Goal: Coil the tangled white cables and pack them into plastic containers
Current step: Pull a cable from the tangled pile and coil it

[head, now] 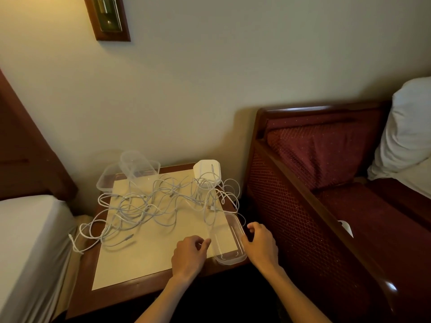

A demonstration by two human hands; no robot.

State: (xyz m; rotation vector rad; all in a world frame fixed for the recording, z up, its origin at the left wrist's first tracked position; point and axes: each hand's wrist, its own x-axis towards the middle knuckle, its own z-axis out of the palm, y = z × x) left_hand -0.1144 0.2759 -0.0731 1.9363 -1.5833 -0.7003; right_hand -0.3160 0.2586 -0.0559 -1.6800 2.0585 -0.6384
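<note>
A tangle of white cables [149, 206] sprawls over the bedside table, with loops hanging off its left edge. At the table's near right corner lies a clear plastic container [227, 241], long and shallow. My left hand [190, 254] holds its left rim with curled fingers. My right hand [260, 244] grips its right rim, fingers curled over the edge. More clear containers [137, 167] are stacked at the back left, one tipped on another. A white lidded box [207, 170] stands at the back right with cable draped around it.
The wooden table [88, 276] has a cream inlaid top. A white bed [28, 241] lies to the left. A dark red upholstered sofa [326, 194] with a white pillow [408, 136] stands close on the right. The wall is just behind.
</note>
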